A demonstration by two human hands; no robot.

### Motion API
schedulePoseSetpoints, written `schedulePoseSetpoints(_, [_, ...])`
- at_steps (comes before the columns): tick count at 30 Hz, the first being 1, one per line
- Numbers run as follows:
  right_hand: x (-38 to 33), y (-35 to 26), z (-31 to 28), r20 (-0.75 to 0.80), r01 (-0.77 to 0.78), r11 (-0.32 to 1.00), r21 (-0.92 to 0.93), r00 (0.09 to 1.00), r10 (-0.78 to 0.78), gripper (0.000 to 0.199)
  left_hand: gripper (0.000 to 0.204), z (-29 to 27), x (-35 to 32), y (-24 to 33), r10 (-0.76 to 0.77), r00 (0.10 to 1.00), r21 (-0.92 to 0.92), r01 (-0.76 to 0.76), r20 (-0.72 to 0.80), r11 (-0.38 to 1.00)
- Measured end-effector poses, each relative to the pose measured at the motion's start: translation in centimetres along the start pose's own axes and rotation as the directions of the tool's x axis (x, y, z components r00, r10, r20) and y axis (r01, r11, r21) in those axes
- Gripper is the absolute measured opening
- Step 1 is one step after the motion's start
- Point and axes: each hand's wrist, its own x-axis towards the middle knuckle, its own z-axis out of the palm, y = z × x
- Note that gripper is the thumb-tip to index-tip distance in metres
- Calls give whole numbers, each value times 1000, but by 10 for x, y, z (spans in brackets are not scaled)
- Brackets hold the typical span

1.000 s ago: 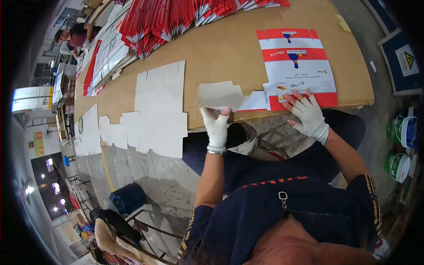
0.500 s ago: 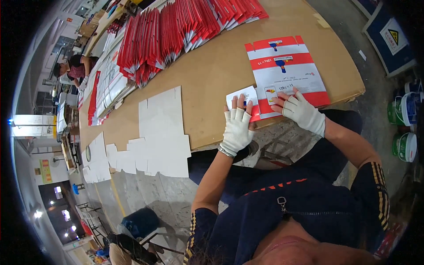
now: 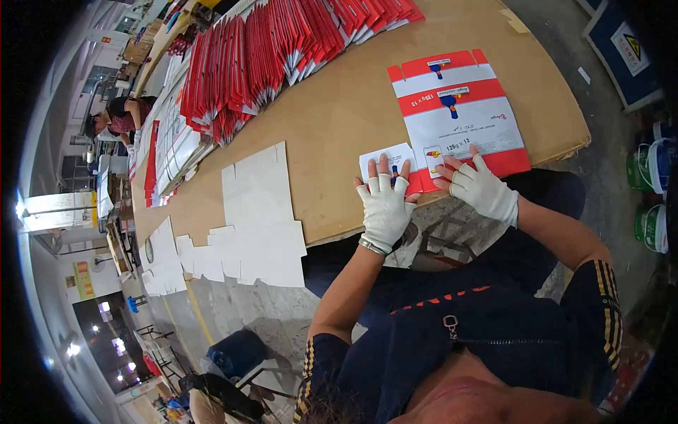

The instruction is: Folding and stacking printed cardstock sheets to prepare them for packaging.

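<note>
A flat red and white printed cardboard box blank (image 3: 417, 116) lies near the table's right front edge. My left hand (image 3: 385, 210), in a white fingerless glove, rests with fingers spread on the small white flap (image 3: 369, 161) at the blank's lower left. My right hand (image 3: 487, 189), gloved the same way, lies with fingers stretched over the blank's lower red and white part. Neither hand grips anything. Both hands partly cover the blank's near edge.
Red and white folded cartons (image 3: 265, 56) stand in a long row at the back left. Plain pale cardboard blanks (image 3: 258, 187) overhang the table's front edge at left. The brown table (image 3: 339, 120) ends near my lap. Another person (image 3: 123, 116) works at far left; buckets (image 3: 650, 226) stand at right.
The view has shifted slightly. My left hand still rests on the small flap, its fingers slightly moved. My right hand stays almost where it was.
</note>
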Motion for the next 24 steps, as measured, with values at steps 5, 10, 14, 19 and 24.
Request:
schedulePoseSetpoints(5, [-2,2,-2,48,-12,998,63,999,9,48,67,-9,2,3,-4,1000,-21,5,27,1000])
schedulePoseSetpoints(10, [-1,-1,-9,102,-53,971,232,994,30,60,67,-12,8,-1,-19,1000,-81,18,-4,997])
schedulePoseSetpoints(14, [1,-1,-3,46,-69,964,256,997,59,63,73,-7,26,-6,-59,998,-232,60,10,971])
schedulePoseSetpoints(19, [-1,3,-5,-36,-74,936,345,995,92,49,71,9,82,-12,-226,967,-274,188,-115,943])
schedulePoseSetpoints(24, [-39,-54,-38,279,-482,190,855,737,615,40,53,19,65,9,-412,898,-698,194,-157,689])
